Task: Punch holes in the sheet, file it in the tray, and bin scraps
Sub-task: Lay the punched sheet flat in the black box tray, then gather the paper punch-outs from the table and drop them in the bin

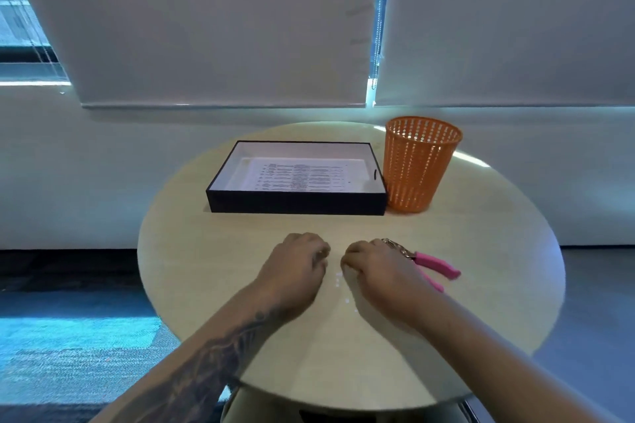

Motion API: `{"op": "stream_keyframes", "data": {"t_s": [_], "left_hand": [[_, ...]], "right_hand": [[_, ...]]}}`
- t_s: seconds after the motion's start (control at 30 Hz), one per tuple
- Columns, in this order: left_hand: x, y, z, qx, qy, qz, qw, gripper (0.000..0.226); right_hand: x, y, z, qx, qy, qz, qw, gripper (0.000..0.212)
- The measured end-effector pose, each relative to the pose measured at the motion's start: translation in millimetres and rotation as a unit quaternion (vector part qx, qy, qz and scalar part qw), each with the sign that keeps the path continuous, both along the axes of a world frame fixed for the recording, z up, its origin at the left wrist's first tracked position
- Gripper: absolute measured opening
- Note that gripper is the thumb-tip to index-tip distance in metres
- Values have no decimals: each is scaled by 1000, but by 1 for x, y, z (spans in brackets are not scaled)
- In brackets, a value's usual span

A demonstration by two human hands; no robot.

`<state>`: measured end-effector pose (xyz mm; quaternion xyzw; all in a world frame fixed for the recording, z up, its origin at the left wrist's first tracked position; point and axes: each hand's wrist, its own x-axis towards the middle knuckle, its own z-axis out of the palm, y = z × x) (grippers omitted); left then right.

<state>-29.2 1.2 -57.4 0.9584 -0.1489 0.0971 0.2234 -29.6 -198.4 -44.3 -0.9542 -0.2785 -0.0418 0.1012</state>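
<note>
The sheet [299,175] is shown lying flat in the tray [295,204] at the far side of the table [206,251], with the bin [417,175] just beside the tray's right end. The left hand [295,268] and right hand [374,271] are held knuckles-up, fingers curled down beside the scraps [337,282]; whether any scrap is pinched cannot be told. The punch [433,264] lies partly hidden behind the right hand.

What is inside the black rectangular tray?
The black rectangular tray holds a printed white paper sheet, lying flat on its floor. The tray's near wall hides the floor's front strip, and any punched holes are too small to make out.
</note>
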Motion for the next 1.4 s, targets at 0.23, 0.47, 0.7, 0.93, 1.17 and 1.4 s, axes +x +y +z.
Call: {"op": "stream_keyframes", "data": {"t_s": [0.23,0.47,0.7,0.93,1.17,1.4], "left_hand": [[-24,-14,-17,25,-38,-11,999,35],[-37,-13,-21,-17,-59,-20,998,30],[-40,-13,-20,-31,-68,-23,997,27],[-43,-14,-18,-44,-65,-34,996,27],[-44,-13,-17,-73,-43,-55,995,26],[-44,-14,-19,-74,-64,-17,995,23]], "right_hand": [[-31,-11,-7,52,27,-1,998,48],[-39,-44,-5,213,52,-118,968,35],[-39,-70,-7,125,-22,-140,982,29],[-44,-55,-8,110,-43,-88,989,42],[-42,-40,0,204,54,-68,975,31],[-37,-54,-1,195,27,-99,976,35]]}}
